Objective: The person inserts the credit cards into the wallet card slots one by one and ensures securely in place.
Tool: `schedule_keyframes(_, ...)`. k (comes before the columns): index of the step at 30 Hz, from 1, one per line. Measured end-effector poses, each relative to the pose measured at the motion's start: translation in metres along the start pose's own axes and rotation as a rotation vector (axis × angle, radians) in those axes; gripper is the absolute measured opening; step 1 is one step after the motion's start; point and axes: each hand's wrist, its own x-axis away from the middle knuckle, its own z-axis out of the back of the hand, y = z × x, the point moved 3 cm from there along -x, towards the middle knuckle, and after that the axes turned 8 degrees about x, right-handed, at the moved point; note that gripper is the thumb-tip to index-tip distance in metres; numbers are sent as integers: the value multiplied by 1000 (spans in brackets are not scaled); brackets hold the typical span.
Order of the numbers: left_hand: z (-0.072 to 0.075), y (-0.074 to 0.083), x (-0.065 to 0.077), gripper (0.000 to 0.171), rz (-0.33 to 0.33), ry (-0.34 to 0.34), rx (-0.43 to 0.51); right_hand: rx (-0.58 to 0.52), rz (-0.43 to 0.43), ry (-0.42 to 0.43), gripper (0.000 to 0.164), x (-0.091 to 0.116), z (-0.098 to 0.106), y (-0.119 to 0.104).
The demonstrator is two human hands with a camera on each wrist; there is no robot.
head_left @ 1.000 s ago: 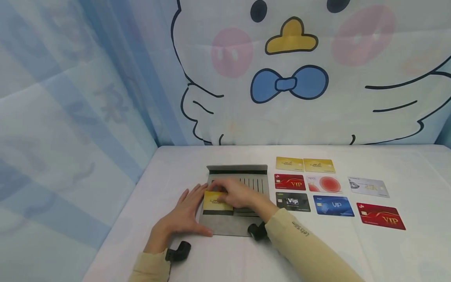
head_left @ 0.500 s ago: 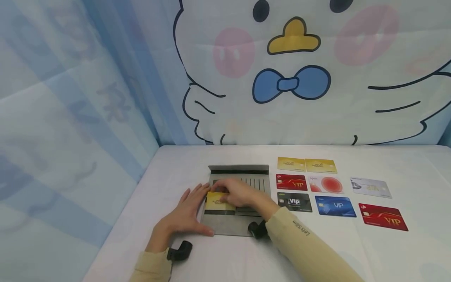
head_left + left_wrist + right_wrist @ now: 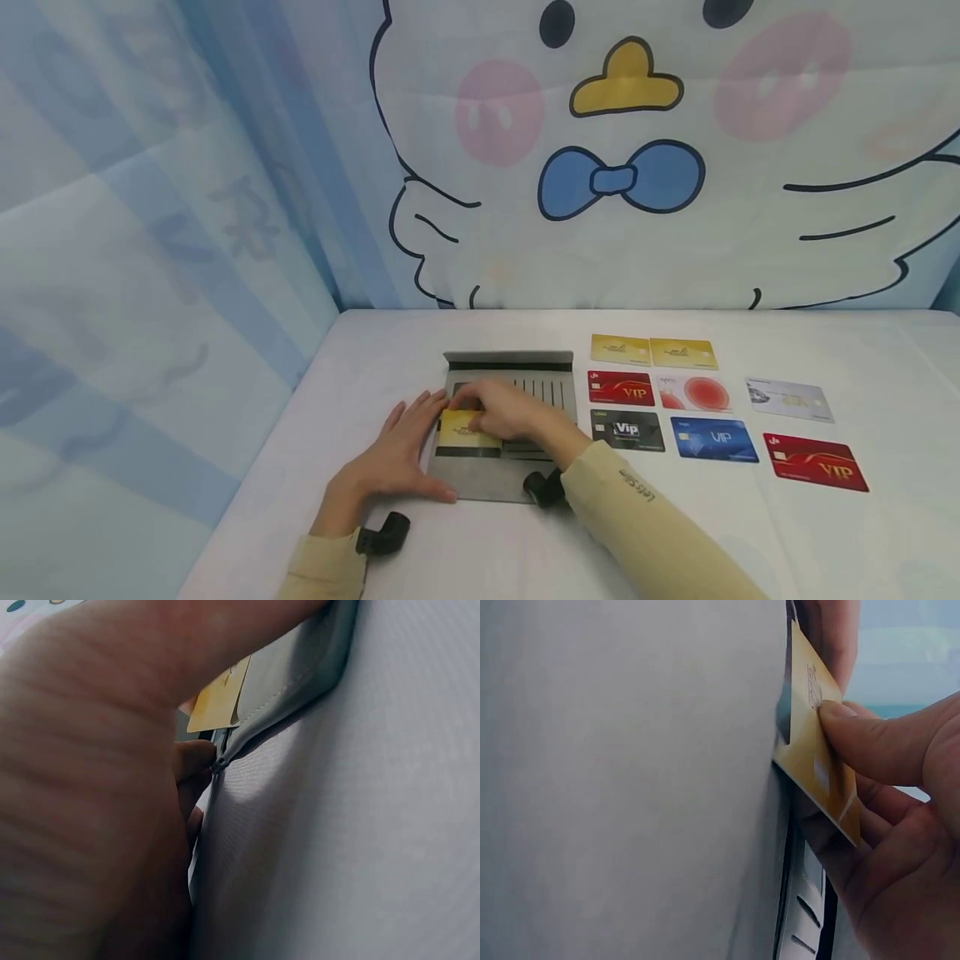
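Note:
A grey card holder [image 3: 480, 483] lies unfolded on the white table, with rows of narrow slots in its upper part. My right hand [image 3: 510, 410] pinches a gold card [image 3: 453, 430] between thumb and fingers over the holder's left side. In the right wrist view the thumb [image 3: 877, 742] presses on the face of the gold card [image 3: 804, 739], which stands tilted against the holder. With its fingers stretched out, my left hand [image 3: 397, 454] rests along the holder's left edge. How far the card's lower edge is inside a slot cannot be made out.
Right of the holder lie several cards: two gold cards [image 3: 620, 349], a red VIP card [image 3: 621, 388], a white card with red circles [image 3: 693, 393], a black card [image 3: 626, 430], a blue card [image 3: 714, 438], a silver card [image 3: 789, 400] and another red card [image 3: 816, 462].
The head view has shifted slightly, so the scene sits a little further right. Both hands and the gold card stay almost in place; the right sleeve has moved slightly left.

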Motion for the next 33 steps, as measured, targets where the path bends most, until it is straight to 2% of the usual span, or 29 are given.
schedule_keyframes(9,0,-1,0,121,-1,-4,3,10,-20,3,33,0,0,-3)
schedule_keyframes(20,-2,-1,0,122,5,-6,0,-46,-45,-10,31,1,-2,1)
schedule_keyframes(33,0,0,-1,121,-3,-11,-6,-94,-22,98,33,3,-6,3)
